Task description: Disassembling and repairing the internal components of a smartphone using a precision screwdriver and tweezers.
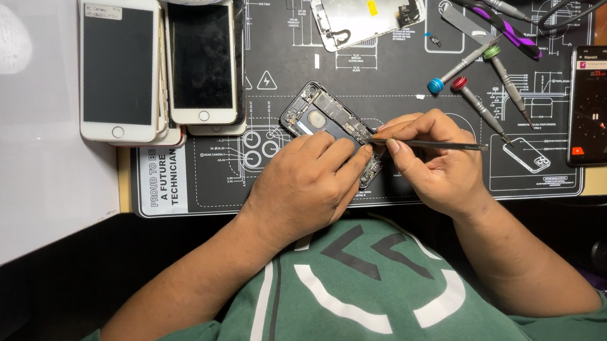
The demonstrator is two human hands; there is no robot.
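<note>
- Two white-fronted phones [120,66] lie stacked at the left edge of the black repair mat [194,180], well apart from the hands; they overhang the mat, so a sweep of the forearm could push them off it.
- The left hand [305,185] lies over the lower part of the opened phone [317,118], its fingers closed down on the body to pin it to the bench. If that pressure eases, the phone may skid on the mat while the tool is inside it.
- The right hand [434,159] pinches a slim metal tool [433,144] between thumb and forefinger, its tip at the phone's right edge just beside the left fingertips. A slip there could gouge a board or cable, or jab the left fingers.
- Three screwdrivers [475,79] with coloured caps lie loose near the right hand; a nudge of the wrist could roll them.
- The detached screen panel [366,8] rests at the top, and a dark phone [594,105] with a lit screen at the far right.
</note>
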